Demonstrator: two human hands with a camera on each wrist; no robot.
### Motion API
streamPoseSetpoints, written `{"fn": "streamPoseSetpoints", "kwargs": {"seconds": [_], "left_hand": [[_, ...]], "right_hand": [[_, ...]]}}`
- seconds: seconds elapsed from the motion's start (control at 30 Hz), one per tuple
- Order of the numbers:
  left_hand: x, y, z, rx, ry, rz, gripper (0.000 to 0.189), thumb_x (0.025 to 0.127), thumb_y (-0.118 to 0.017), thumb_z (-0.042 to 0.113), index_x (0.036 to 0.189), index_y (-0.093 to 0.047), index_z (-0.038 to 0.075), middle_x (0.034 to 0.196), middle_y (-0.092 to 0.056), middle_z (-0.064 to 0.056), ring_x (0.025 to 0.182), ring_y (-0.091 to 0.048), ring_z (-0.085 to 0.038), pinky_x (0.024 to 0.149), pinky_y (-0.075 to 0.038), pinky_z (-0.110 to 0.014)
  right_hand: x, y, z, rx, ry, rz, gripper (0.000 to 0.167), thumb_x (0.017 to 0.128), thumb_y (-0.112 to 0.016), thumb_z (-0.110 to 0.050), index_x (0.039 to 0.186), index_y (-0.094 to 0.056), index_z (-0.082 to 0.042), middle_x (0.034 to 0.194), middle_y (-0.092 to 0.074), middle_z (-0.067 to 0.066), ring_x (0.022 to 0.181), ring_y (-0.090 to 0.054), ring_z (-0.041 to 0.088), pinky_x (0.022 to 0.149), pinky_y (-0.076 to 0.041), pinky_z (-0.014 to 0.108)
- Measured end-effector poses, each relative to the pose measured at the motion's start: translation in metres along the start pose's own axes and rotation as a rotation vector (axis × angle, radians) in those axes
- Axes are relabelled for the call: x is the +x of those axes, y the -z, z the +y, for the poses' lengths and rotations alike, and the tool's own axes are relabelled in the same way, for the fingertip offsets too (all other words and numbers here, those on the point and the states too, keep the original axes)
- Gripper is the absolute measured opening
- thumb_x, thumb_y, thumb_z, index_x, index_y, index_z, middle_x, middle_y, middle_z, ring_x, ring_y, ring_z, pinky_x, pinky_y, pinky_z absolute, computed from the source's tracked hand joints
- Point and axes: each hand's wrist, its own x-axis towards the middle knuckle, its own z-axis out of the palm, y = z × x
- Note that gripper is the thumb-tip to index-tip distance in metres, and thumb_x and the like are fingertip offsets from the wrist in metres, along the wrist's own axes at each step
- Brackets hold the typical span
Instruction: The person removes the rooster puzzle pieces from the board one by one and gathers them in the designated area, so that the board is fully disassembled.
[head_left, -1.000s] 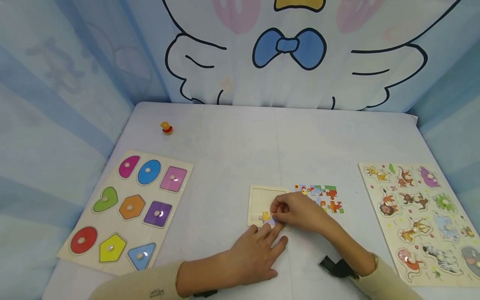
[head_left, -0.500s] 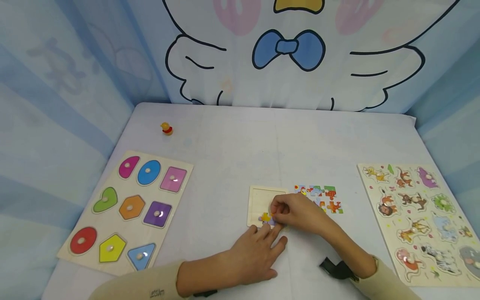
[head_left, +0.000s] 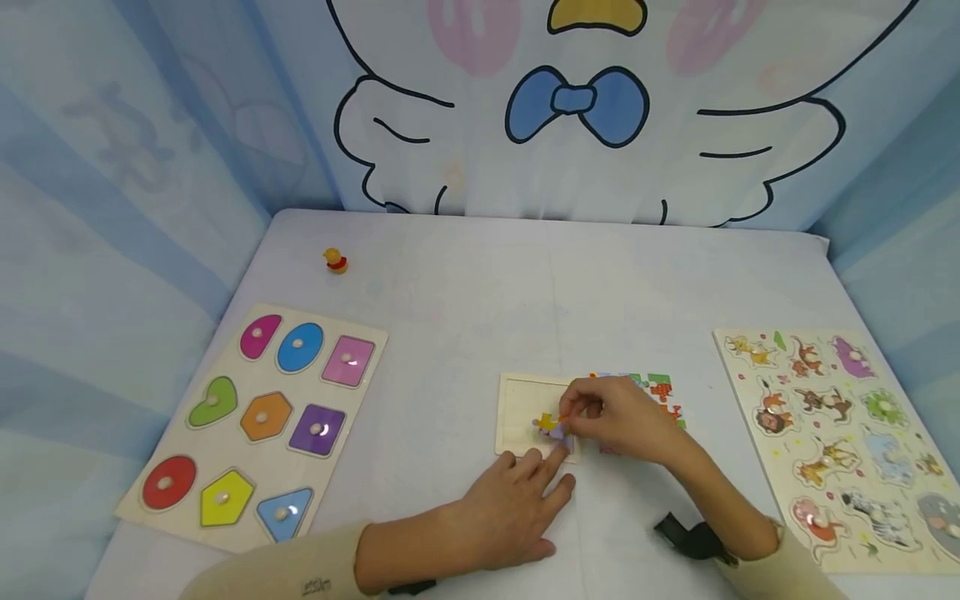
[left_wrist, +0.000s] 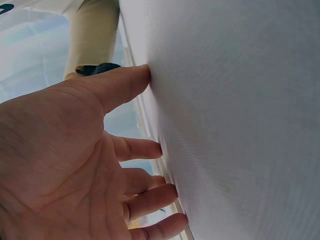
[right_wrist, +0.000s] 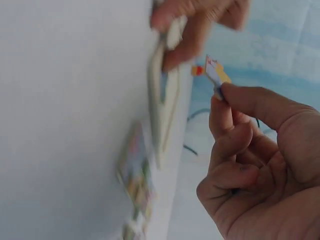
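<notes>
My right hand (head_left: 626,417) pinches a yellow and purple jigsaw piece (head_left: 546,423) between thumb and index finger. In the right wrist view this jigsaw piece (right_wrist: 215,70) is lifted and tilted, apart from the shallow wooden puzzle tray (head_left: 516,408). A purplish piece (head_left: 567,445) shows in the tray's near right corner, partly hidden by fingers. My left hand (head_left: 510,512) lies palm down at the tray's front edge, fingers spread. In the left wrist view its fingertips (left_wrist: 150,197) touch down along the table and tray edge.
Several loose jigsaw pieces (head_left: 660,390) lie right of the tray, partly behind my right hand. A shape board (head_left: 247,467) with knobbed pieces lies at left, an animal board (head_left: 787,450) at right. A small yellow and red duck toy (head_left: 335,260) stands at the back left.
My right hand has moved slightly right and lifted the yellow and purple jigsaw piece from the tray's near side. The left hand has stayed in place.
</notes>
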Motion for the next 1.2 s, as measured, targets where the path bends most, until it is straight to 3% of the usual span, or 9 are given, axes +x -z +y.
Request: {"fn": "streamPoseSetpoints", "kwargs": {"seconds": [0.23, 0.4, 0.67, 1.2], "left_hand": [[0.003, -0.001, 0.001, -0.026, 0.006, -0.032, 0.077, 0.091, -0.044, 0.072, 0.149, -0.04, 0.022, 0.158, -0.029, -0.009, 0.119, -0.039, -0.018, 0.083, -0.039, -0.031], [0.003, 0.0, 0.0, -0.02, -0.006, -0.031, 0.077, 0.091, -0.045, 0.072, 0.149, -0.04, 0.022, 0.157, -0.029, -0.009, 0.118, -0.039, -0.018, 0.082, -0.039, -0.031], [0.003, -0.001, 0.0, -0.038, -0.01, -0.024, 0.077, 0.091, -0.045, 0.071, 0.149, -0.04, 0.021, 0.158, -0.028, -0.01, 0.119, -0.038, -0.019, 0.083, -0.039, -0.032], [0.003, -0.001, -0.001, -0.047, -0.004, 0.004, 0.077, 0.09, -0.047, 0.071, 0.147, -0.041, 0.02, 0.156, -0.03, -0.01, 0.119, -0.039, -0.019, 0.082, -0.039, -0.031]], "right_hand": [[-0.029, 0.038, 0.024, 0.02, -0.087, 0.009, 0.007, 0.086, -0.077, -0.014, 0.088, -0.071, -0.018, 0.078, -0.066, -0.006, 0.071, -0.06, 0.015, 0.062, -0.049, 0.028], [-0.051, 0.051, 0.044, 0.074, -0.185, -0.026, 0.005, 0.086, -0.075, -0.011, 0.09, -0.072, -0.012, 0.08, -0.068, -0.002, 0.072, -0.062, 0.017, 0.063, -0.049, 0.028], [-0.065, 0.05, 0.063, 0.129, -0.239, -0.054, 0.007, 0.087, -0.075, -0.014, 0.092, -0.073, -0.009, 0.081, -0.068, 0.002, 0.072, -0.062, 0.018, 0.065, -0.05, 0.028], [-0.062, 0.039, 0.058, -0.093, -0.287, 0.039, 0.007, 0.082, -0.076, -0.01, 0.083, -0.072, -0.016, 0.073, -0.062, -0.005, 0.067, -0.054, 0.012, 0.06, -0.045, 0.026]]}}
